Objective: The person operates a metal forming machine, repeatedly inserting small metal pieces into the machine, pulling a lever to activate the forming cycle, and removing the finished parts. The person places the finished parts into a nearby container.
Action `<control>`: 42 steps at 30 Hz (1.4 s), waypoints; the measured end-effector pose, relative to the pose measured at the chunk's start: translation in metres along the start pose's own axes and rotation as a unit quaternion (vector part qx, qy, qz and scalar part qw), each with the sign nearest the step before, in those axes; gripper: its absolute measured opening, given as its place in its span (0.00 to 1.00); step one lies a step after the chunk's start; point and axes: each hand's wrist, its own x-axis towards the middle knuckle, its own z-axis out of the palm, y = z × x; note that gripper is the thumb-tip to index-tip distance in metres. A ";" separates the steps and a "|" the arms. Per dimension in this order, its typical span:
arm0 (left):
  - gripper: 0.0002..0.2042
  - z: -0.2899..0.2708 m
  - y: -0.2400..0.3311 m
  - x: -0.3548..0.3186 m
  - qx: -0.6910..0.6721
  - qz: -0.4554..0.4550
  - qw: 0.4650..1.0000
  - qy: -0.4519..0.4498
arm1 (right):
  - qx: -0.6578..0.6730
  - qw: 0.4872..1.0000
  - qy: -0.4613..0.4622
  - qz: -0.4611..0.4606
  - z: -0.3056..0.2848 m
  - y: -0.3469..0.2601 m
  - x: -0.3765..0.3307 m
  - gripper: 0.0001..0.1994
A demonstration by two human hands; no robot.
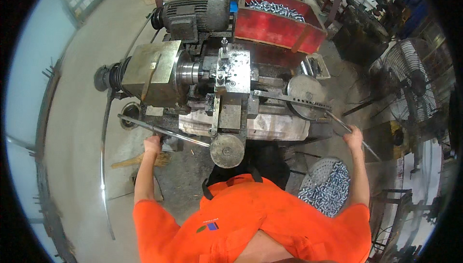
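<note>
My right hand (353, 137) is wrapped round a slim metal lever rod (340, 121), which slants down from beside a round metal disc (305, 94) on the machine's right. My left hand (152, 144) is closed just below another long metal lever (166, 132), by the front left of the machine; what its fingers hold is hidden. That lever runs to a round metal hub (226, 151) in front of me. Between my arms stands a small lathe-like machine with a boxy headstock (152, 70), a spindle chuck (189, 72) and a steel tool block (233, 71).
A red bin (270, 31) of small metal parts stands behind the machine, beside an electric motor (197, 14). At lower right, a perforated round tray (316, 172) holds many similar parts. A large fan (412, 80) stands on the right. A straw broom (137, 161) lies at left.
</note>
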 end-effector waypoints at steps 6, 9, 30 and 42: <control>0.18 -0.023 -0.050 -0.021 -0.392 -0.062 0.905 0.154 | -0.196 0.962 -0.069 0.175 0.032 0.120 -0.010 0.29; 0.20 -0.044 -0.066 -0.022 -0.592 -0.103 0.775 0.198 | -0.199 0.963 -0.064 0.168 0.041 0.109 -0.013 0.23; 0.16 -0.092 0.017 -0.014 -0.710 -0.115 0.656 0.228 | 0.409 0.880 -0.077 0.231 0.050 -0.073 -0.235 0.15; 0.22 -0.084 -0.009 -0.002 -0.663 -0.172 0.723 0.091 | -0.146 0.985 -0.018 0.094 0.040 0.088 -0.110 0.17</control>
